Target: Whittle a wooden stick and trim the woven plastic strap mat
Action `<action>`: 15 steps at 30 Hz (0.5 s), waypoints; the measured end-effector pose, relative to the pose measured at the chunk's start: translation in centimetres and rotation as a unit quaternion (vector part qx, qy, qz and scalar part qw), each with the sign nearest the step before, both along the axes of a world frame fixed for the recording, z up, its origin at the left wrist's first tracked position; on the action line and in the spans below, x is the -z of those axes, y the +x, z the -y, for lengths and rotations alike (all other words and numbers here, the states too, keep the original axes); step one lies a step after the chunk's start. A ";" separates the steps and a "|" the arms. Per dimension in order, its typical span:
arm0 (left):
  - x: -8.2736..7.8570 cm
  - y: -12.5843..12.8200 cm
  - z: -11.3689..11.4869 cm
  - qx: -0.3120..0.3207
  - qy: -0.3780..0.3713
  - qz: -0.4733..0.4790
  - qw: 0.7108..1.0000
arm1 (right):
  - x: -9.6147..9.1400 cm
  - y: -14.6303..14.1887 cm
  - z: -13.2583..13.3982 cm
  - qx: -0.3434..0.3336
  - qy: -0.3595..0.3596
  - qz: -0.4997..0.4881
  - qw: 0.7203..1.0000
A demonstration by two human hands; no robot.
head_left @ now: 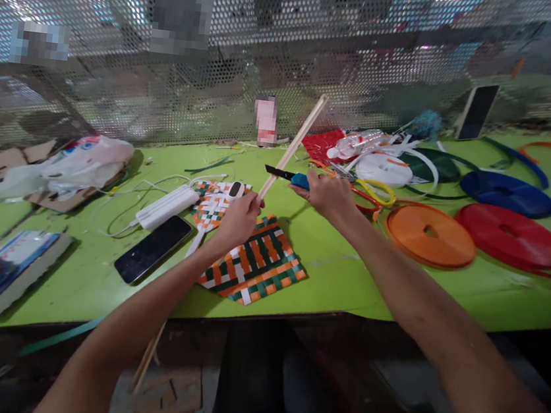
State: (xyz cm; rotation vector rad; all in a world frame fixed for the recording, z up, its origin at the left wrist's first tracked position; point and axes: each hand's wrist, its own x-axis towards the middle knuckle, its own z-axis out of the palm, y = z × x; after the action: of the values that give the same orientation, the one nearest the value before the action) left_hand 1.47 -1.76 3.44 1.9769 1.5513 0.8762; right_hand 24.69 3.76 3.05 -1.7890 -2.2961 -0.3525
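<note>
My left hand (241, 219) is closed around a long pale wooden stick (296, 144), which slants up and away from it. The stick's lower end runs down past my forearm below the table edge. In my right hand (329, 196) is a utility knife (300, 181) with a blue handle. Its dark blade crosses the stick just above my left hand; I cannot tell whether it touches the wood. Under my left hand lies a woven mat of orange, green and white strips (262, 261), with a smaller woven piece (212, 202) behind it.
To the right lie coils of orange strip (430, 234), red strip (511, 236), blue strip (508, 192) and white strip (384, 170). Scissors (376, 193) sit beside my right hand. A phone (154, 249) and white power strip (166, 207) lie left. Perforated metal mesh (218, 94) stands behind.
</note>
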 end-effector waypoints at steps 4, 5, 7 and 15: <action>0.3 0.1 0.6 -0.003 -0.010 -0.015 1.000 | -0.3 2.3 -1.3 0.060 -0.012 -0.038 0.997; 0.4 0.2 0.8 -0.003 -0.016 -0.023 1.000 | -0.3 3.4 -1.7 0.099 -0.014 -0.055 0.993; 0.5 0.5 1.2 0.003 -0.021 -0.036 0.999 | -0.3 5.8 -2.4 0.173 -0.001 -0.082 0.981; 0.5 0.3 0.4 -0.018 -0.002 -0.069 0.997 | -0.6 5.1 -1.4 0.138 0.038 -0.132 0.981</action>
State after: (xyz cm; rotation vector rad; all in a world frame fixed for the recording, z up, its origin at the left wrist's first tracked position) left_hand 1.73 -2.18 2.99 2.0515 1.6674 0.7630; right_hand 29.76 5.12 3.69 -1.9844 -1.8399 -0.2255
